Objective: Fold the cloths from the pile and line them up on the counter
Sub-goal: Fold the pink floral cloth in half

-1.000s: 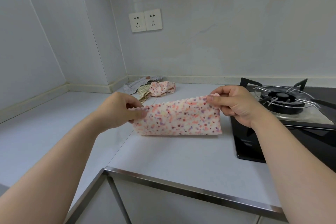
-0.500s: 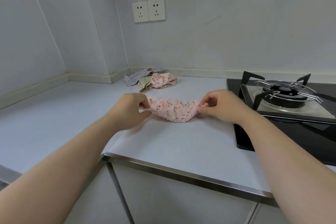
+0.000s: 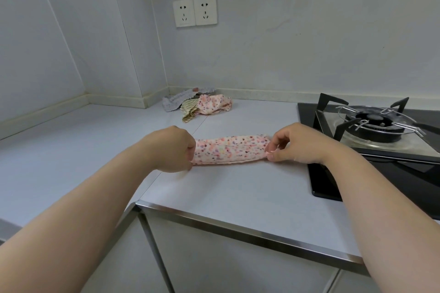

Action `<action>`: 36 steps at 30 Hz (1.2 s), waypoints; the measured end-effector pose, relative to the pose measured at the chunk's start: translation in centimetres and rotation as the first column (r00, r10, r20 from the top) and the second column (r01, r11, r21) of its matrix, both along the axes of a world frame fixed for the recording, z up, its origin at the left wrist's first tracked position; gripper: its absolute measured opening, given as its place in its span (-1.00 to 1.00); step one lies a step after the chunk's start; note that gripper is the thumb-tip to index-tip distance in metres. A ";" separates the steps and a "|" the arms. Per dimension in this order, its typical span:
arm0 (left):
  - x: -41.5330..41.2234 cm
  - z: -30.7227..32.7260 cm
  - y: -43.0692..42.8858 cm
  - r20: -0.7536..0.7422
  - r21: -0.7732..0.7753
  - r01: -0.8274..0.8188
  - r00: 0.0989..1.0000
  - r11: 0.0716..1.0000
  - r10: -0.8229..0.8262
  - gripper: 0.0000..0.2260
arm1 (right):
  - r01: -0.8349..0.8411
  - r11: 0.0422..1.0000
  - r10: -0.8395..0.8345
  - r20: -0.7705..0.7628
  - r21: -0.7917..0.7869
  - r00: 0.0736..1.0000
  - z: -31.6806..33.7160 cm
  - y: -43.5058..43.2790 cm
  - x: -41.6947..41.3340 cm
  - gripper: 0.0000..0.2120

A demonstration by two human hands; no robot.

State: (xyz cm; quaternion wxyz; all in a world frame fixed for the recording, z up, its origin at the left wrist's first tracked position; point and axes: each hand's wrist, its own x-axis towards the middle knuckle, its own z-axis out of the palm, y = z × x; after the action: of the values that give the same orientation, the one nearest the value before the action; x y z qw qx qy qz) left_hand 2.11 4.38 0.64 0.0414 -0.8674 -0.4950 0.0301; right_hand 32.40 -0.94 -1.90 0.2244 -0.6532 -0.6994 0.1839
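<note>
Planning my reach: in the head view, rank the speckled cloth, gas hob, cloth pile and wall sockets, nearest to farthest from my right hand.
1. Speckled cloth, pinched in the right hand.
2. Gas hob, just to its right.
3. Cloth pile, back left by the wall.
4. Wall sockets, high on the wall.

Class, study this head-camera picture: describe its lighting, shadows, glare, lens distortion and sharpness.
Head view: soft, even light, faint shadows under the spotted cloth, left hand and right hand. Head view: mild sheen on the steel counter edge and stove glass, no harsh glare. Head view: wide-angle stretch swells the forearms at the bottom corners. Head view: the far pile looks fairly sharp.
</note>
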 end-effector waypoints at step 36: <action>2.9 -5.7 1.2 0.269 0.008 -0.112 0.957 0.994 0.106 -0.42 | -0.074 0.988 0.121 0.391 -0.133 0.912 -2.6 1.2 -7.5 -0.38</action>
State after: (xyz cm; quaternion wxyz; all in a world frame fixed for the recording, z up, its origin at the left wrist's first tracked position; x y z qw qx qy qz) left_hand 4.96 5.54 -5.06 -0.0175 -0.8344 -0.5434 -0.0909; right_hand 24.93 0.25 -4.50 0.0300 -0.6529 -0.7504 0.0984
